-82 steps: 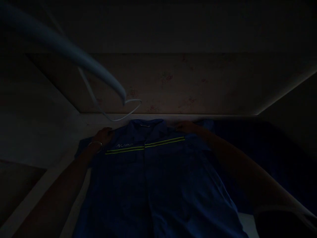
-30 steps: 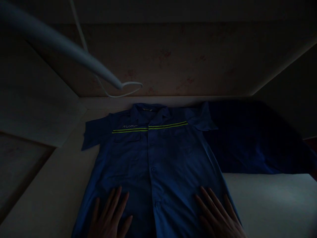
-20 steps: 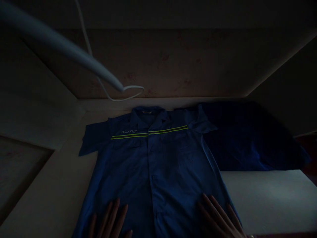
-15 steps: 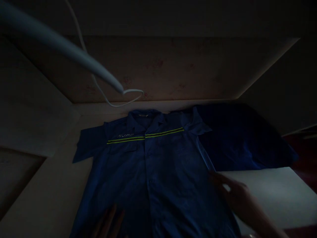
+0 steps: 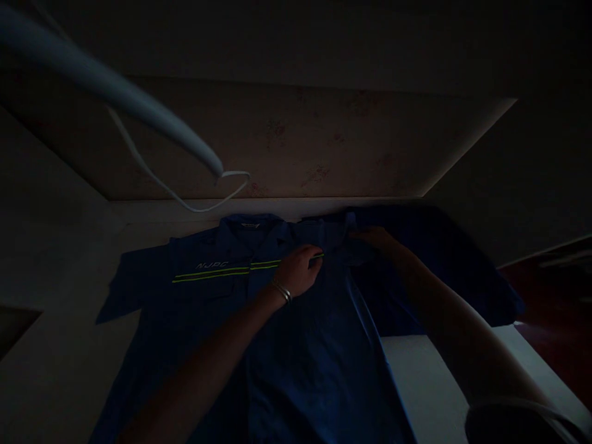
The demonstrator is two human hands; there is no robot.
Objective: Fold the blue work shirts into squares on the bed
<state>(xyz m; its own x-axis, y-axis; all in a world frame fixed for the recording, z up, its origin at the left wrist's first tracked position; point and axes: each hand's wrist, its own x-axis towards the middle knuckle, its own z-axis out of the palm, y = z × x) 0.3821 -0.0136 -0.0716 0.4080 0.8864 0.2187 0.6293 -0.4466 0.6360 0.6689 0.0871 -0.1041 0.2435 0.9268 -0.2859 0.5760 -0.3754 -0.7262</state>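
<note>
A dark blue short-sleeved shirt (image 5: 296,345) lies spread front side up, its collar at the far end and yellow-green stripes across the chest. My left hand (image 5: 300,270) reaches over the chest, thumb and fingers closed on the cloth near the stripe's right end. Farther right, my right hand (image 5: 375,237) has its fingers closed at the right-hand sleeve, which is bunched up. The opposite sleeve (image 5: 139,274) lies flat. Dim light hides the finer detail of both grips.
Darker blue cloth (image 5: 444,265) lies to the right of the shirt, above a pale surface (image 5: 425,376). A white tube (image 5: 152,117) with a looped cord (image 5: 185,203) juts in from the upper left. A flower-patterned panel (image 5: 296,148) stands behind.
Both hands have moved up the shirt: the left from the lower front to the right-hand chest, the right from the side edge to the sleeve. The view has shifted slightly.
</note>
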